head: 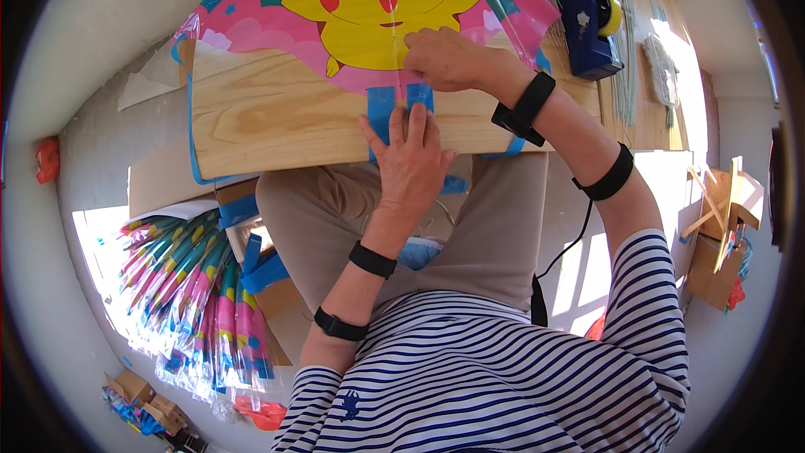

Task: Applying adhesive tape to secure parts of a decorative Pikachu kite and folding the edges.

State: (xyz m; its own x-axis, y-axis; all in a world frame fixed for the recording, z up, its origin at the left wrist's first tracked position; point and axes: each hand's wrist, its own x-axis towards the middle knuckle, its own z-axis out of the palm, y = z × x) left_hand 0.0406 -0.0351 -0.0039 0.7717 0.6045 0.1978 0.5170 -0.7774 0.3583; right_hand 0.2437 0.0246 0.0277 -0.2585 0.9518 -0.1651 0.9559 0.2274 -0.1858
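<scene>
A plastic kite (365, 19) printed with a yellow cartoon character on pink and green lies on the wooden table (270, 113). A thin line, perhaps a rod, runs down its middle. Two blue strips (381, 107) extend from its lower tip towards the table's near edge. Flat over these strips, my left hand (410, 160) rests with its fingers apart. My right hand (443, 60) is just above the lower middle of the kite, fingers curled inward. Whether something thin is pinched in it is hidden.
A dark blue tape dispenser (582, 28) with a yellow roll (607, 11) stands at the right. Beside it lie bundles of thin rods (624, 85) and a clear plastic box (660, 69). Many folded kites (188, 283) hang at the lower left. Cardboard boxes (714, 267) stand on the floor.
</scene>
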